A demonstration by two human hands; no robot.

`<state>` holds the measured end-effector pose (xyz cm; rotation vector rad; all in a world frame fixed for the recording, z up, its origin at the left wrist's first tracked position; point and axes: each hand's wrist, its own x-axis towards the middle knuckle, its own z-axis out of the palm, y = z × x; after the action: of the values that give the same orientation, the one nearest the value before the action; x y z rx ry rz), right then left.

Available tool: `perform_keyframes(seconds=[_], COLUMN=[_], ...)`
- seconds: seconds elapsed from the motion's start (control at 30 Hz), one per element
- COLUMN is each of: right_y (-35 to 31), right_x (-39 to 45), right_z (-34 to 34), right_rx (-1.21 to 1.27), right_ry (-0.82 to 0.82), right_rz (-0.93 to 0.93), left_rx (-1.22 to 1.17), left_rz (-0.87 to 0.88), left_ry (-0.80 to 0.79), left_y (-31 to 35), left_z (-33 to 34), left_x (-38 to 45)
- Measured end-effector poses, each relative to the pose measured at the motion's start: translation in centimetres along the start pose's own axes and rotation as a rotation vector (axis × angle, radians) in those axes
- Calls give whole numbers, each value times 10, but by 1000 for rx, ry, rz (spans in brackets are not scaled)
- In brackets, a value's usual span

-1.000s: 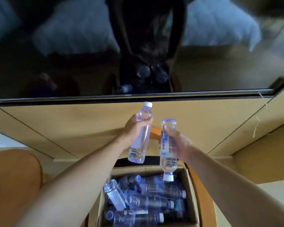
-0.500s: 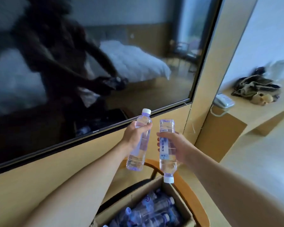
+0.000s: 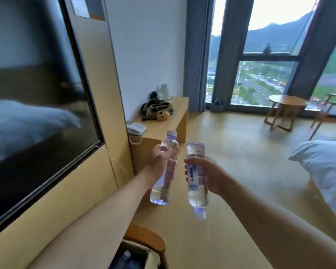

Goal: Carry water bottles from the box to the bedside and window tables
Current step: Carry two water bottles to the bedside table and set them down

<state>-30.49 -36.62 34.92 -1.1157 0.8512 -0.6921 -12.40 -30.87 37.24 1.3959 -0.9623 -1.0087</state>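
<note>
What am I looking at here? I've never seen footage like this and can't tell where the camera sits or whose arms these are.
There is no machine: a person wears a wide-angle camera on the head, so you look forward and down along their own bare arms. The left hand has its fingers curled round a water bottle held cap up. The right hand grips a second bottle held cap down. At the bottom edge is the open box with more bottles, resting on a wooden chair. Left is a dark TV screen reflecting a bed. Ahead, a wooden desk carries a telephone, a dark bag and a kettle. By the window stands a round table; the bed shows at the right.
</note>
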Motion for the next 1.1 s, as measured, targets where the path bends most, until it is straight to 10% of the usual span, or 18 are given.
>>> perform_keyframes(seconds=[0.47, 1.1], right_y=[-7, 26], right_x=[-333, -682], right_z=[-389, -619], right_rx=[96, 264], right_ry=[726, 1549], right_rz=[-177, -296], left_rx=[-50, 52], left_rz=[56, 78], left_ry=[-736, -1615], left_y=[19, 8], left_z=[497, 950], left_x=[-109, -359])
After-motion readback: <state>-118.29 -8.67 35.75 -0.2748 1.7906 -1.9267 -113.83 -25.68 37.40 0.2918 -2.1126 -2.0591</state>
